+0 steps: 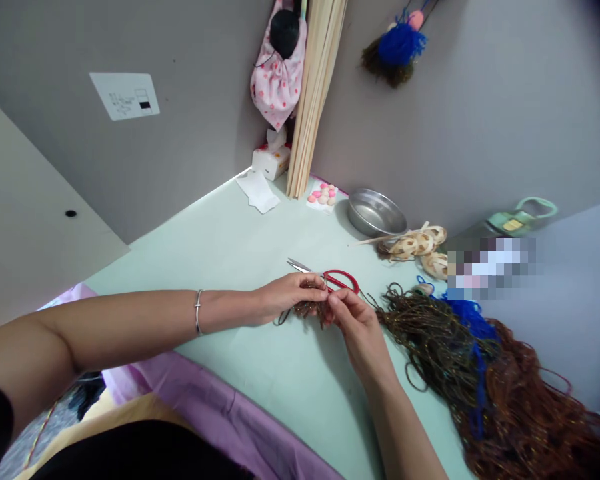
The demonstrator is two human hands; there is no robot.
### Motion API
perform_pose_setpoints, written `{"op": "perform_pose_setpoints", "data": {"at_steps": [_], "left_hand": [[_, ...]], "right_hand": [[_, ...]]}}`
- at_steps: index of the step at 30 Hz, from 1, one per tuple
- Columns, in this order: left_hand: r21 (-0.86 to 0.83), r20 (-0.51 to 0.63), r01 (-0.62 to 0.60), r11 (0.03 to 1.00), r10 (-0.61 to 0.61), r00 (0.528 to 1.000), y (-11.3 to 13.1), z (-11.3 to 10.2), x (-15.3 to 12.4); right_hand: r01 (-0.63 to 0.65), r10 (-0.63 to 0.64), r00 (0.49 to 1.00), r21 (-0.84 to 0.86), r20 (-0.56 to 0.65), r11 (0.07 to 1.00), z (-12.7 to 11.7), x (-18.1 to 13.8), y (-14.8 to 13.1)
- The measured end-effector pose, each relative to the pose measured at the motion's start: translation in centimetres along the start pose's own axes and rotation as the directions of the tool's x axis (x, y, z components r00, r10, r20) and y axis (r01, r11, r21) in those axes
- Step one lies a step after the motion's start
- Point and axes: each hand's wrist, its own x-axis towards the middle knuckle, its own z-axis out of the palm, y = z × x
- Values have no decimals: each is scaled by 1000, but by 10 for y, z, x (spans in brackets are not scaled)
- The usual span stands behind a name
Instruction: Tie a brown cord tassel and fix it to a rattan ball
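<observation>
My left hand (285, 297) and my right hand (353, 323) meet over the pale green table (240, 247). Both pinch a small bundle of brown glittery cord (310, 308) between the fingertips. The left wrist wears a thin silver bangle (198, 311). Red-handled scissors (330, 277) lie on the table just behind my fingers, blades pointing left. A big heap of brown cord (505, 393), with blue strands (473, 323) mixed in, lies to the right of my right hand.
A metal bowl (375, 213), woven straw pieces (420, 245), pink and white beads on a paper (323, 195), a tissue box (271, 160) and a bundle of wooden sticks (313, 93) stand at the back. A green bottle (517, 220) lies at right. Purple cloth (220, 407) covers the near edge.
</observation>
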Motion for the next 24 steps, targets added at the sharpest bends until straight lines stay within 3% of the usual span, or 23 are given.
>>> {"op": "perform_pose_setpoints", "data": {"at_steps": [5,8,10,13,15,18,20,21,24], "left_hand": [[-90,-30,95,991,-98,995,0,-2,4],[-115,-40,109,987,-114,993,1,-3,5],[-127,-51,106,986,-113,992,1,-3,5],[-135,-58,92,987,-101,993,2,-2,4],[-123,-61,88,988,-96,993,2,-2,4],[-106,-75,103,989,-111,991,1,-2,5],[-101,-85,109,989,-118,989,1,-2,5],[-95,-86,108,990,-116,989,1,-2,5],[-64,-81,103,993,-108,991,1,-2,4]], "right_hand": [[31,-29,995,22,-95,999,1,0,-3],[187,-220,964,-203,-151,961,5,-4,-6],[302,-377,921,-434,-96,849,7,-7,-8],[415,-526,849,-684,53,599,9,-10,-7],[417,-558,823,-781,107,465,10,-11,-4],[300,-527,846,-890,82,342,6,-8,2],[197,-476,879,-914,6,353,0,-5,5],[160,-447,894,-901,-41,402,-4,-3,5],[105,-331,929,-739,-165,665,-12,0,0]]}}
